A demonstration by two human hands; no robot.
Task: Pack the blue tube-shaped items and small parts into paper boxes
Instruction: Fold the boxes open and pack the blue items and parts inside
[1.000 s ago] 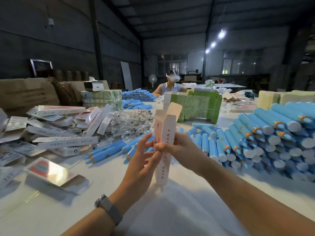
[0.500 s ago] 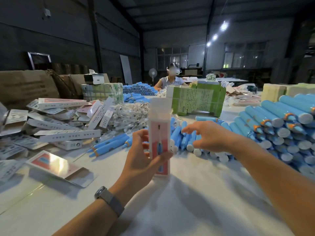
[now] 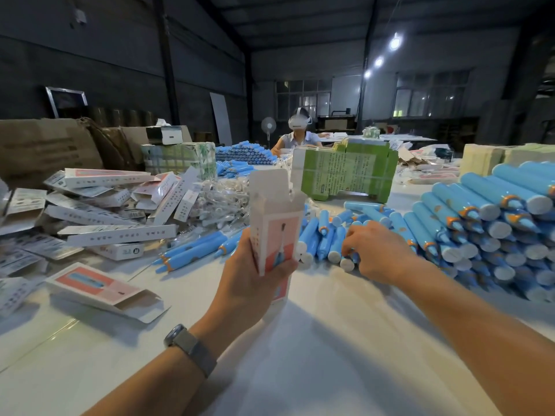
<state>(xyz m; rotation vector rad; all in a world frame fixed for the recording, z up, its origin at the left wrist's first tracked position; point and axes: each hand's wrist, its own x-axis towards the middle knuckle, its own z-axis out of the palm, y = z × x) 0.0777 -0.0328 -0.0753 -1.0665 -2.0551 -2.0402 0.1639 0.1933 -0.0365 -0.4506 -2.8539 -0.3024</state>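
My left hand (image 3: 255, 274) holds a tall white and pink paper box (image 3: 274, 223) upright in the middle of the view, its top flaps open. My right hand (image 3: 375, 253) rests palm down on a row of loose blue tubes (image 3: 318, 238) just right of the box, fingers curled over the white caps; whether it grips one I cannot tell. A big stack of blue tubes (image 3: 495, 217) with white caps fills the right side. Clear bags of small parts (image 3: 222, 199) lie behind the box.
Closed and flat boxes (image 3: 117, 205) pile up at the left. One open box (image 3: 99, 285) lies near the front left. A green carton bundle (image 3: 345, 171) stands behind the tubes. A person with a headset (image 3: 297, 133) sits at the far end. Brown cartons line the left.
My right hand let go of the box and moved right and down onto the loose blue tubes. My left hand turned the box to show its pink front and keeps it upright.
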